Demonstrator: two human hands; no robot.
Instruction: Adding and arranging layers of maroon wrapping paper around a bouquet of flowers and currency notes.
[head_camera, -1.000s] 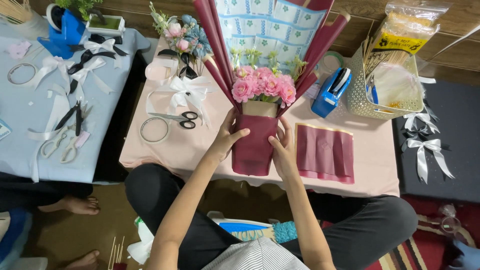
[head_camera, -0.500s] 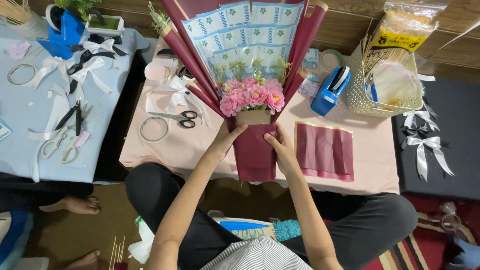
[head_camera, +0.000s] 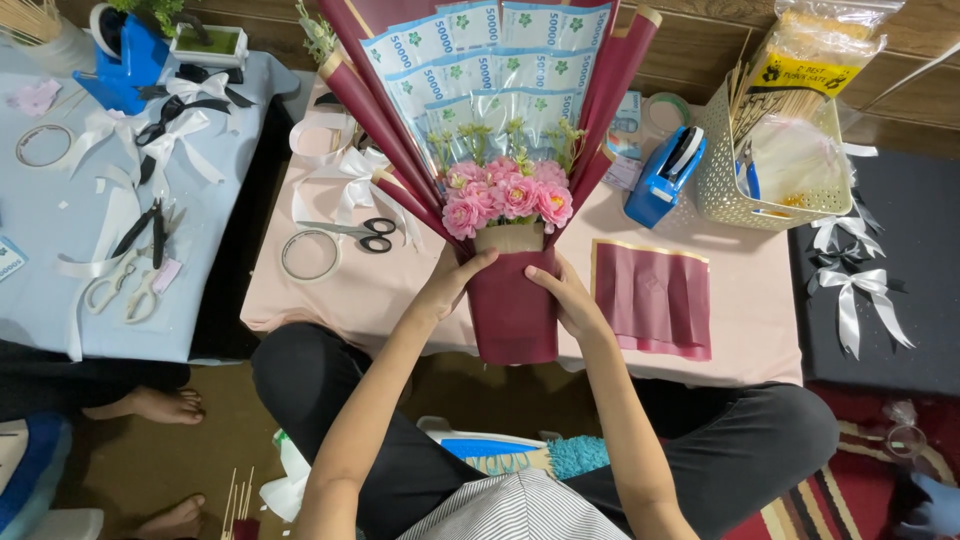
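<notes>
Maroon paper-wrapped bouquet of pink flowers and fanned banknotes (head_camera: 512, 300): clasped by left hand (head_camera: 452, 285) and right hand (head_camera: 568, 298); top-heavy, risked tipping if grip loosened.

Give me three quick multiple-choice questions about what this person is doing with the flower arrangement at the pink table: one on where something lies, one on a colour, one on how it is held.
1. Where do the black-handled metal scissors lie?
A. On the pink tablecloth, left of the bouquet
B. In the cream perforated basket
C. On the floor

2. What colour is the paper wrap of the fan-shaped bouquet?
A. Yellow
B. Dark red
C. White

3. How is the bouquet held?
A. By one hand only
B. Lying flat, untouched
C. Upright, both hands on its base

Answers:
1. A: the scissors rest on the cloth beside a clear tape ring.
2. B: the wrap is maroon around the pink flowers.
3. C: the left hand and the right hand clasp the stem part from either side.
</notes>
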